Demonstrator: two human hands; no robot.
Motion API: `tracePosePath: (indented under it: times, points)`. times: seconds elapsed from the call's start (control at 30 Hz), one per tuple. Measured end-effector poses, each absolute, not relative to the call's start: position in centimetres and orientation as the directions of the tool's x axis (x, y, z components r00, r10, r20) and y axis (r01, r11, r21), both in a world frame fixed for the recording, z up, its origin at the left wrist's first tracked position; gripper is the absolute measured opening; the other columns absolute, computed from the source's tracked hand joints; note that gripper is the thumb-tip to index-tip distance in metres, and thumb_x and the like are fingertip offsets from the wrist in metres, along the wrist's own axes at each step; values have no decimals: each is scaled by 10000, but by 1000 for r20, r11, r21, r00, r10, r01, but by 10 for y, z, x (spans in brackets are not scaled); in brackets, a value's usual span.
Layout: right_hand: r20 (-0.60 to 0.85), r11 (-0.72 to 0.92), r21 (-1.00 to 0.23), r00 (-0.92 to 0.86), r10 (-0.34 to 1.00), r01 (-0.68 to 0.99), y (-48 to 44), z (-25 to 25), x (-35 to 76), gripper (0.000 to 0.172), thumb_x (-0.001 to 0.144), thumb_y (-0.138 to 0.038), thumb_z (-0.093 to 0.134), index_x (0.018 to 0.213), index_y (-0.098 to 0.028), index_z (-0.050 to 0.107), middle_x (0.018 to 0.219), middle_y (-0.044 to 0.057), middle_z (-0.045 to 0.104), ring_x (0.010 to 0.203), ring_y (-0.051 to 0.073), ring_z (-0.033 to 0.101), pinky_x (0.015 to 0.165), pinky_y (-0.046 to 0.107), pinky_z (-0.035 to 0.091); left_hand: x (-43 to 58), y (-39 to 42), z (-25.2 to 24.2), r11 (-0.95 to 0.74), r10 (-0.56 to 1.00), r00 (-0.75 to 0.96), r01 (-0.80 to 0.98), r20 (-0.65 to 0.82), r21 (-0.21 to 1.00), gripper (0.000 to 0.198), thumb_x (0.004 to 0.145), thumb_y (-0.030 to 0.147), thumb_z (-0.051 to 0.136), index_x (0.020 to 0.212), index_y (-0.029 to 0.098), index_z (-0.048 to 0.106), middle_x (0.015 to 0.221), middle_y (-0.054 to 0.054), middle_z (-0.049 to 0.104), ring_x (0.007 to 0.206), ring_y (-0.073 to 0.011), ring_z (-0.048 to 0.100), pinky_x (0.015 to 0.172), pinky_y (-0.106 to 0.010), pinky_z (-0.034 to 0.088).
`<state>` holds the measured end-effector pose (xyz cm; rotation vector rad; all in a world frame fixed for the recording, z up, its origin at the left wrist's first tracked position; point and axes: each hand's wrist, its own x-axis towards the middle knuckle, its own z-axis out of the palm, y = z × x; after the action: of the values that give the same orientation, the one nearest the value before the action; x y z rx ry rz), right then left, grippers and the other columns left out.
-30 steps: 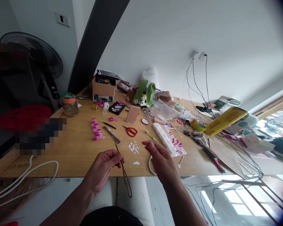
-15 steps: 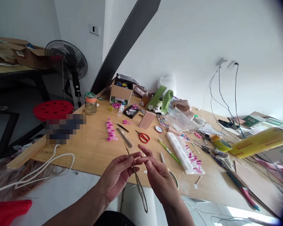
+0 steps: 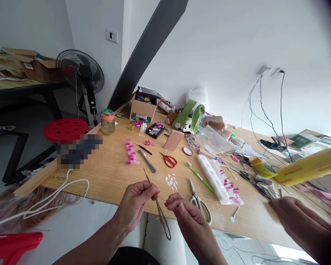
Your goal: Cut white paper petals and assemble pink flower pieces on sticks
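Note:
My left hand (image 3: pixel 136 202) pinches a thin brown wire bundle (image 3: pixel 162 217), whose looped end hangs down over my lap and whose tip points up. My right hand (image 3: pixel 189 217) is just right of it, thumb and fingers pressed together; anything between them is too small to name. Small white petal-shaped pieces (image 3: pixel 171 181) lie on the table beyond my hands. White-handled scissors (image 3: pixel 200 204) rest beside my right hand, and red-handled scissors (image 3: pixel 169 160) lie farther back.
Another person's hand (image 3: pixel 300 217) is at the right. The wooden table (image 3: pixel 105 165) also bears a pink fluffy strip (image 3: pixel 130 151), a green toothbrush (image 3: pixel 200 176), a white roll (image 3: pixel 211 176), a glass jar (image 3: pixel 107 123) and a yellow roll (image 3: pixel 309 167).
My right hand has drawn apart from my left and the wire bundle. The white pieces and scissors show more fully. Another person's hand has come in at the right.

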<state>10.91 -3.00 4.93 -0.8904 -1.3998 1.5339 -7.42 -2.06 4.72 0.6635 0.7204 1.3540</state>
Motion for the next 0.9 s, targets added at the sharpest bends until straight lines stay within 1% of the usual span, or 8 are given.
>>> tracePosePath:
  times: [0.13, 0.23, 0.33, 0.4, 0.47, 0.6, 0.7, 0.9]
  points:
    - [16, -72, -978, -413, 911, -197, -32, 52, 107, 299, 954, -400, 484, 916, -219, 719, 750, 26, 569, 763, 155, 517, 745, 299, 390, -75, -24, 43, 84, 996, 40, -570, -75, 818, 213, 704, 331, 784, 606, 157, 711, 642, -21, 605, 716, -143, 507, 734, -268, 384]
    - [0, -152, -939, -439, 898, -310, -33, 54, 105, 312, 955, -409, 483, 970, -198, 713, 686, 16, 584, 666, 138, 540, 702, 296, 405, -77, -25, 40, 89, 996, 42, -548, -79, 831, 223, 692, 349, 788, 606, 158, 710, 648, -25, 606, 726, -153, 515, 747, -279, 381]
    - [0, -166, -927, -442, 897, -336, -32, 55, 106, 342, 960, -420, 470, 902, -174, 701, 656, 16, 586, 610, 130, 542, 648, 288, 410, -81, -24, 38, 84, 996, 28, -526, -82, 846, 244, 686, 367, 788, 598, 155, 704, 635, -21, 593, 701, -148, 503, 748, -281, 378]
    - [-15, -133, -964, -449, 893, -232, -32, 56, 107, 395, 967, -431, 451, 784, -159, 671, 626, 23, 586, 599, 131, 542, 621, 278, 400, -84, -23, 39, 94, 995, 31, -511, -91, 855, 247, 682, 372, 790, 608, 150, 711, 637, -25, 596, 690, -147, 498, 740, -281, 381]
    - [-67, -102, -994, -474, 878, -48, -31, 57, 107, 453, 961, -469, 447, 684, -156, 622, 579, 21, 566, 575, 128, 532, 600, 269, 392, -85, -23, 41, 111, 994, 51, -498, -98, 860, 236, 687, 365, 789, 626, 146, 724, 647, -35, 613, 691, -151, 506, 736, -283, 390]
    - [-189, -80, -970, -505, 842, 229, -29, 57, 104, 541, 922, -592, 430, 597, -173, 539, 493, -8, 484, 489, 105, 456, 527, 249, 356, -87, -22, 44, 98, 994, 81, -472, -67, 876, 202, 712, 333, 772, 635, 149, 739, 666, -44, 632, 708, -158, 526, 723, -275, 404]
    - [-246, -110, -953, -505, 828, 283, -28, 55, 102, 565, 893, -648, 424, 580, -183, 495, 493, -20, 453, 454, 88, 409, 475, 234, 312, -87, -23, 42, 84, 995, 89, -452, -49, 888, 182, 721, 316, 765, 638, 155, 749, 727, -55, 662, 744, -167, 543, 704, -269, 408]
    - [-272, -127, -949, -547, 791, 288, -31, 54, 103, 571, 892, -653, 421, 579, -180, 488, 503, -29, 419, 461, 83, 401, 474, 227, 303, -86, -25, 36, 122, 990, 116, -472, -75, 873, 111, 731, 282, 762, 716, 175, 781, 818, -70, 727, 859, -202, 600, 845, -313, 429]
